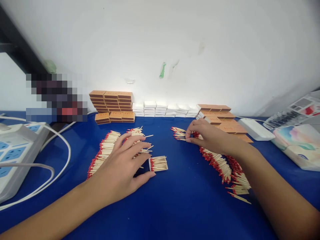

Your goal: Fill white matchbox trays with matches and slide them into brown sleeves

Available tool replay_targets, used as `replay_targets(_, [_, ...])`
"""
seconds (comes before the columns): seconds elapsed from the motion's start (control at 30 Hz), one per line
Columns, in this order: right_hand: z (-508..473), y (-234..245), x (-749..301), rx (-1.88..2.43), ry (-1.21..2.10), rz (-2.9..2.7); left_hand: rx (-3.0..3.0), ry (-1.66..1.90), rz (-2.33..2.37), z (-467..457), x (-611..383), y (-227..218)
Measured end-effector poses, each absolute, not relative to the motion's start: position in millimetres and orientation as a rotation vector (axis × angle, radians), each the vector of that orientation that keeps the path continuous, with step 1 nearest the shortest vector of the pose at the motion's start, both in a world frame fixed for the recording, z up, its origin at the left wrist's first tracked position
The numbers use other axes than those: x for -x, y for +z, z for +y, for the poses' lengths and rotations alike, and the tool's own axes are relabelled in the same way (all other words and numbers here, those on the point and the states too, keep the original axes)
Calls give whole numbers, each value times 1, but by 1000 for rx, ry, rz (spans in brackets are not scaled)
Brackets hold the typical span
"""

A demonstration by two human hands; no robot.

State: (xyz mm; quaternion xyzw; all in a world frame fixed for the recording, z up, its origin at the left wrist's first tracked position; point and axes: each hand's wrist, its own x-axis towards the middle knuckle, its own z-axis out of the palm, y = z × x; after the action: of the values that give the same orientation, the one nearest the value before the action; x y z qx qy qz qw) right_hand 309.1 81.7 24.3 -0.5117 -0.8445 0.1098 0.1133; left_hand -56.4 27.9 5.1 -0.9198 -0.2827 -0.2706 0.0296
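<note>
My left hand (pixel 122 166) is spread over loose red-tipped matches (pixel 106 150), palm down. Its thumb and index fingertips lie on either side of the left end of a small open matchbox tray (pixel 163 170); whether they press on it I cannot tell. Several matches (pixel 159 163) lie in the tray, red heads to the left. My right hand (pixel 203 135) pinches at the stick ends of a small bunch of matches (pixel 178 133), thumb and index finger together. Beneath my right wrist, more matches (pixel 220 165) run in a curved row, partly hidden by the forearm.
Along the wall stand stacked brown matchboxes (pixel 111 101), white trays (pixel 156 109) and orange box sleeves (pixel 231 126). A power strip (pixel 23 156) with white cables (pixel 68 143) sits at left. On the right are a white adapter (pixel 256 129) and a tissue pack (pixel 298 145).
</note>
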Motion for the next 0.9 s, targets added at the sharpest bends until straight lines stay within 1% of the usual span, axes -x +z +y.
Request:
replay_targets(0.47, [72, 25, -293, 1555, 320, -2452, 2842, -847, -871, 28, 56, 4])
replay_targets(0.67, [73, 25, -292, 1546, 408, -2446, 2843, -838, -870, 28, 57, 4])
replay_targets(0.9, [54, 36, -264, 1332, 424, -2344, 2779, -865, -911, 29, 56, 8])
